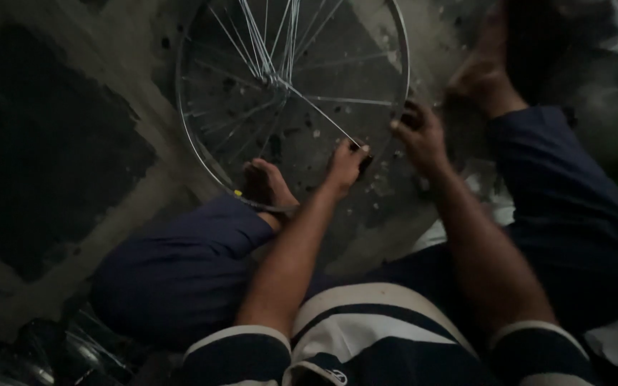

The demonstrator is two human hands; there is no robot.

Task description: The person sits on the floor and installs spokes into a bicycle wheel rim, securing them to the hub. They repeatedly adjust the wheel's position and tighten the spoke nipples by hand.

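A bare metal wheel (202, 136) lies nearly flat on the floor (51, 143) in the upper middle of the frame, its top cut off by the upper edge. The rim is a thin, shiny silver hoop, with no tyre on it, and its near arc runs under a bare foot (267, 187) just left of centre. Thin wire spokes fan out from a hub (277, 78) in the upper middle; several hang loose in a bunch toward the top of the frame. One spoke (320, 111) stands out bright: its long axis runs on a slant from the hub down and to the right, ending at the left hand (345, 166), whose fingers are pinched together on the spoke's lower end, beside a small dark thing too dim to make out. The right hand (420, 136), right of centre, rests on the rim's right-hand arc, its fingers curled on the metal; how firmly it grips cannot be told. A second bare foot (477, 75) sits at upper right, just outside the rim. The floor is rough, mottled grey concrete with darker patches at the left and small pale flecks scattered under the wheel. Dark blue cloth covers both knees at lower left and right, and a dark-and-white striped shirt (366, 336) fills the bottom of the frame. The light is dim throughout.
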